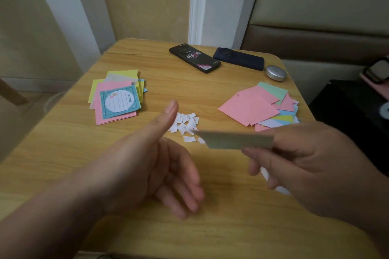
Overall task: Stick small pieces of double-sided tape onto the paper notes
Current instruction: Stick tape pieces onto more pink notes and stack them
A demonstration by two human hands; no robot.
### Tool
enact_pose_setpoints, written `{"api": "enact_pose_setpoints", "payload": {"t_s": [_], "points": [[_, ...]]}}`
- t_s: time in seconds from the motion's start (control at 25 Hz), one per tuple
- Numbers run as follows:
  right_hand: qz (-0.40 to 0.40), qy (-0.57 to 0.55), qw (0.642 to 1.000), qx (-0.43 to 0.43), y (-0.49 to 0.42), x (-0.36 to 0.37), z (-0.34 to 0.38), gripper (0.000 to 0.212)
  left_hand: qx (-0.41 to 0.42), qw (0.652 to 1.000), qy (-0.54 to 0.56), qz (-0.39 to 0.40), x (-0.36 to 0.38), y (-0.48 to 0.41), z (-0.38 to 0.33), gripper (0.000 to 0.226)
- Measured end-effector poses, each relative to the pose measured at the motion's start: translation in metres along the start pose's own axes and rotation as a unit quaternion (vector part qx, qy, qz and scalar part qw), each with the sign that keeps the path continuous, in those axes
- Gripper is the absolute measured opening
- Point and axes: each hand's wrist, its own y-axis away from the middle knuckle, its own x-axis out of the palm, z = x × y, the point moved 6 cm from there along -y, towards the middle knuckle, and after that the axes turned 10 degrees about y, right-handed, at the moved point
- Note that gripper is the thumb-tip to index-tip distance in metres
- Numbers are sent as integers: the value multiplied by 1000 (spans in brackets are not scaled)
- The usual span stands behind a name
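My right hand (311, 166) pinches a pale green paper note (235, 140), held flat above the table and blurred. My left hand (155, 166) hovers open beside it, thumb raised, fingers relaxed, holding nothing. A heap of small white tape pieces (186, 123) lies on the wooden table (63, 149) just beyond both hands. One pile of coloured notes (116, 99), topped by a teal printed note, lies at the left. A second pile of pink, green, blue and yellow notes (261, 107) is fanned out at the right. Something white (280, 189) shows under my right hand.
Two dark phones (194, 58) (239, 59) lie face down at the table's far edge, with a small round silver case (275, 72) beside them. A padded bench stands behind the table, and a black surface (349, 111) stands off its right edge.
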Motion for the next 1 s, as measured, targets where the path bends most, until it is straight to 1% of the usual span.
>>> {"api": "enact_pose_setpoints", "payload": {"t_s": [0.04, 0.08, 0.16, 0.2, 0.24, 0.28, 0.32, 0.36, 0.4, 0.44, 0.48, 0.52, 0.56, 0.6, 0.68, 0.76, 0.84, 0.92, 1.0], "points": [[3, 29, 999, -23, -1, 4, 5, 23, -35, 997, 58, 36, 6, 0, 6, 91], [9, 56, 997, -47, -3, 10, 9, 29, -45, 994, 89, 45, 12, -2, 10, 79], [-9, 102, 993, -66, -4, 17, 10, 38, -17, 990, 136, 20, 17, -8, 15, 46], [-28, 97, 994, -39, -4, 17, 10, 40, 4, 988, 154, -6, 17, -11, 15, 39], [-50, 56, 997, 14, -2, 15, 5, 44, 30, 985, 168, -28, 14, -13, 16, 38], [-52, -31, 993, 102, -1, 17, -2, 46, 56, 981, 177, -51, 11, -15, 14, 36], [-35, -168, 966, 192, 2, 24, -9, 40, 83, 978, 179, -73, 8, -16, 12, 32], [-17, -303, 914, 269, 5, 32, -16, 28, 107, 975, 172, -91, 5, -16, 11, 26], [6, -382, 871, 308, 7, 39, -16, 20, 127, 973, 159, -107, 2, -15, 10, 21], [25, -393, 863, 317, 9, 44, -14, 22, 144, 972, 142, -122, 2, -14, 8, 19], [44, -357, 882, 305, 11, 46, -11, 28, 158, 970, 126, -133, 1, -13, 6, 20], [62, -300, 909, 282, 11, 46, -4, 31, 171, 969, 113, -140, 0, -11, 5, 23], [69, -248, 929, 265, 8, 46, 2, 28, 181, 967, 104, -143, -1, -10, 3, 23], [68, -225, 939, 251, 5, 43, 7, 26, 192, 966, 93, -148, -1, -7, 0, 21], [63, -227, 941, 244, 1, 38, 10, 29, 231, 955, 69, -173, -7, -1, -11, 20], [69, -236, 937, 247, -5, 36, 11, 33, 280, 936, 57, -206, -16, 8, -22, 25], [69, -256, 932, 249, -11, 39, 15, 34, 303, 923, 42, -235, -26, 15, -30, 33], [57, -256, 932, 249, -20, 46, 18, 32, 304, 912, -25, -275, -38, 24, -36, 37], [31, -251, 932, 260, -31, 55, 17, 26, 280, 889, -137, -334, -52, 31, -41, 28]]}}
